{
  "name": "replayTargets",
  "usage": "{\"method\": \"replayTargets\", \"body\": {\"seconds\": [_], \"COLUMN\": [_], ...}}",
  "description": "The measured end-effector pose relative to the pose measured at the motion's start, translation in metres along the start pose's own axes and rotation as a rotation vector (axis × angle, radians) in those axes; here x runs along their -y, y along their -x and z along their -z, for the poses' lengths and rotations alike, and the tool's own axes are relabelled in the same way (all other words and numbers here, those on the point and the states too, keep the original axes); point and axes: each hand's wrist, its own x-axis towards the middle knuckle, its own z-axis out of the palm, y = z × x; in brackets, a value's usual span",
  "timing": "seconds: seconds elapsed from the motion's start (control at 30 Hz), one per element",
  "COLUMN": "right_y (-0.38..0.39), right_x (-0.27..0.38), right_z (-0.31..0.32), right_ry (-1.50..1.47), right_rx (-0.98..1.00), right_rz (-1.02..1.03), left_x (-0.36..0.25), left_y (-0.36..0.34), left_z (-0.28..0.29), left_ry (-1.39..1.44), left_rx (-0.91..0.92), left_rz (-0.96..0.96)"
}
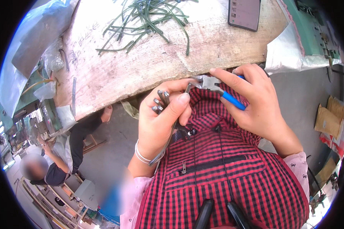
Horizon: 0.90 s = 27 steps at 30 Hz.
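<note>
My left hand [162, 108] is closed round several thin dark tubes [161, 100] with shiny metal-looking ends. One tube end [188, 87] sticks out between its thumb and forefinger. My right hand [252, 95] grips a pair of pliers [233, 100] with blue handles, its forefinger stretched along the head. The jaws [207, 82] are right by that tube end, just past the table's near edge; whether they touch it I cannot tell. On the table lies a loose pile of dark green tubes [149, 19].
The worn wooden table [91, 82] carries a phone [244, 14] at the far right. Clear plastic bags [46, 57] lie at the left, near green machinery [26, 91]. Another person [55, 162] sits at the lower left. Brown packages [328, 118] are stacked at the right.
</note>
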Motion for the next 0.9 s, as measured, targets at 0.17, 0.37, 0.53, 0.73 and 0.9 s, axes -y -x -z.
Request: {"method": "replayTargets", "body": {"seconds": [0.17,0.37,0.53,0.73,0.9], "right_y": [0.001,-0.003,-0.016,-0.037,-0.031], "right_x": [0.017,-0.008,-0.034,-0.019,-0.026], "right_z": [0.007,0.016,0.029,0.039,0.037], "right_ry": [0.136,0.351,0.434,0.501,0.435], "right_rx": [0.045,0.026,-0.074,-0.075,-0.019], "right_rz": [-0.009,0.273,0.701,0.812,0.777], "left_x": [-0.009,-0.036,-0.042,-0.045,-0.043], "left_y": [0.0,0.003,-0.011,-0.007,-0.002], "left_z": [0.006,0.007,0.016,0.008,0.004], "left_ry": [0.052,-0.085,-0.193,-0.303,-0.45], "left_rx": [0.046,0.108,0.369,0.345,0.313], "left_rz": [0.076,0.302,0.545,0.572,0.488]}}
